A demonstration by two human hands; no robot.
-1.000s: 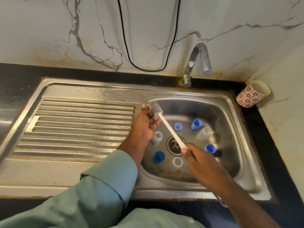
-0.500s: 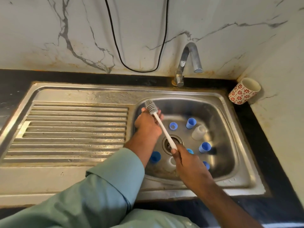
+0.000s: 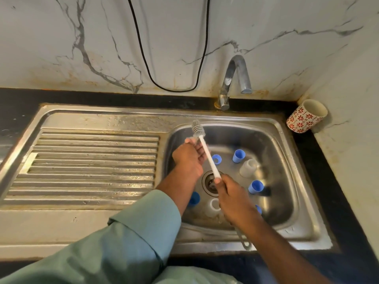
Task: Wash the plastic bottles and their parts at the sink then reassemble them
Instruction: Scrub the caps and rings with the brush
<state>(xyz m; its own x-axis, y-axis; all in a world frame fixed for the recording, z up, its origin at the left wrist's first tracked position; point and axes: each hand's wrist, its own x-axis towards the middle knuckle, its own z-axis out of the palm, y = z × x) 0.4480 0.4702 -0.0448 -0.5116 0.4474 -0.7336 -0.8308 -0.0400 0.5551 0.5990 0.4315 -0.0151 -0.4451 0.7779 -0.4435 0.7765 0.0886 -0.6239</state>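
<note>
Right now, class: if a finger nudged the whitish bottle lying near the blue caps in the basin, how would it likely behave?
The whitish bottle looks thin, empty plastic, so it is probably light. It lies tilted on its rounded side, so it may well roll across the sink. The steel looks wet, so it could slide and feel slippery.

patterned cup (image 3: pixel 306 115), black cable (image 3: pixel 170 58)

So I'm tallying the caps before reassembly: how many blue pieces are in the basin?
5 show: one by the brush handle, one further back, one right of the drain, one beside the left forearm, one partly behind the right wrist. The arms may hide more.
</note>
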